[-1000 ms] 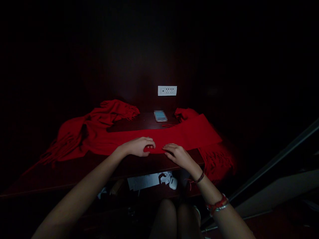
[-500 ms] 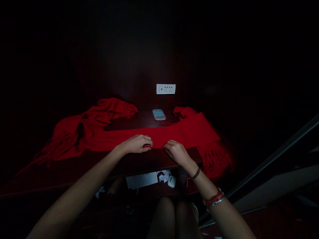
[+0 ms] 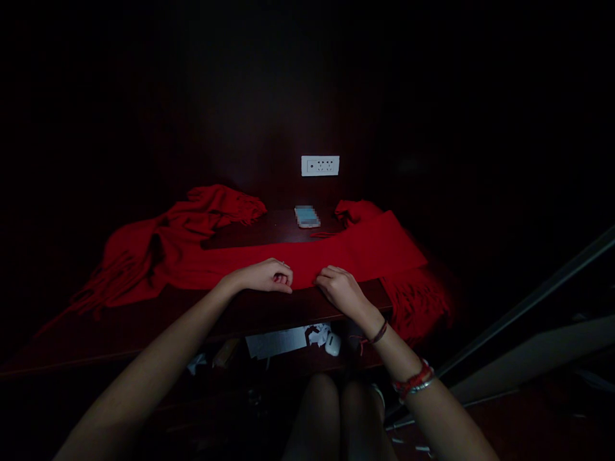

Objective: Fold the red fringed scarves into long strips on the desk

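Note:
A long red scarf (image 3: 269, 253) lies across a dark wooden surface, its middle stretch flattened into a band. My left hand (image 3: 266, 275) rests at the band's near edge with its fingers curled in and the thumb below them, closed on the cloth. To its right, my right hand (image 3: 339, 288) pinches the same edge, its fingertips partly hidden. On the right, the scarf makes a flat folded panel, with fringe hanging beneath it. Crumpled red cloth with fringe (image 3: 192, 218) spreads out at the left; whether it is one piece with the band I cannot tell.
A phone-like device (image 3: 307, 216) with a blurred screen lies behind the band, below a white wall socket (image 3: 319, 166). Under the surface, a shelf holds papers (image 3: 276, 344) and a small white case (image 3: 332, 344). A slanting metal edge (image 3: 528, 304) runs at the right.
The view has tilted slightly, so things sit a little differently in it. Both hands stay at the scarf's near edge; my left hand's fingers look slightly more curled.

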Demonstrator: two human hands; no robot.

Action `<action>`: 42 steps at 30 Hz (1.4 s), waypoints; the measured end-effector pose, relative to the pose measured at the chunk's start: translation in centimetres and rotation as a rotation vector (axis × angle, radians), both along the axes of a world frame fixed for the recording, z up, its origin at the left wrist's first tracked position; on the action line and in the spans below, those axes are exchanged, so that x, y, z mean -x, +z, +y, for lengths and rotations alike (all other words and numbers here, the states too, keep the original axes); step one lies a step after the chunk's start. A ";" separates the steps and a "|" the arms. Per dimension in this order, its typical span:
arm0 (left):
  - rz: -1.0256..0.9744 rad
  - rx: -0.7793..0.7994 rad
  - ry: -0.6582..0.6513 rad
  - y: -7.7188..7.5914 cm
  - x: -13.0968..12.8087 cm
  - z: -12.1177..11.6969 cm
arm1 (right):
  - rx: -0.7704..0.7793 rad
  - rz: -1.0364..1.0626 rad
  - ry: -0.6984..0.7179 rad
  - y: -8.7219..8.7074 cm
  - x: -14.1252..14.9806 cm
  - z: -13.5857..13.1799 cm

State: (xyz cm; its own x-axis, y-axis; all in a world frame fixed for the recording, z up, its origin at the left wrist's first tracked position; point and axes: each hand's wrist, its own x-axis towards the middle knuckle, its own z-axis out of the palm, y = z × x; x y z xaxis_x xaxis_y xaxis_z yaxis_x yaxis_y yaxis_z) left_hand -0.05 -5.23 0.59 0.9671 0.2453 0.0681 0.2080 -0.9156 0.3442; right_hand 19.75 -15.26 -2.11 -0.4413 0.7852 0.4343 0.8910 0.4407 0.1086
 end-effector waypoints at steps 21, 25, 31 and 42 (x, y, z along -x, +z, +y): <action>0.311 -0.167 0.699 -2.5 3.3 7.7 | 0.109 0.130 -0.022 -0.4 -0.4 -1.2; 0.209 -0.259 0.705 -2.2 3.3 6.3 | 0.107 0.176 -0.001 0.0 -0.2 -0.8; 0.210 -0.069 0.267 -0.5 1.5 2.9 | 0.157 0.183 -0.086 1.0 0.0 1.7; 0.512 -0.070 0.601 2.8 6.5 -1.6 | 0.365 0.016 -0.195 -0.7 -0.6 2.8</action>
State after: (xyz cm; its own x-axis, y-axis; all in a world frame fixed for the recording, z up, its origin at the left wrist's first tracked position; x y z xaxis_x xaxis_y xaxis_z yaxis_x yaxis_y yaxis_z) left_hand -6.58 -6.88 3.42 0.5854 0.7472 -0.3145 0.7907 -0.6120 0.0178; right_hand 20.38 -12.48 -2.77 -0.2645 0.9572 0.1178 0.9619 0.2706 -0.0385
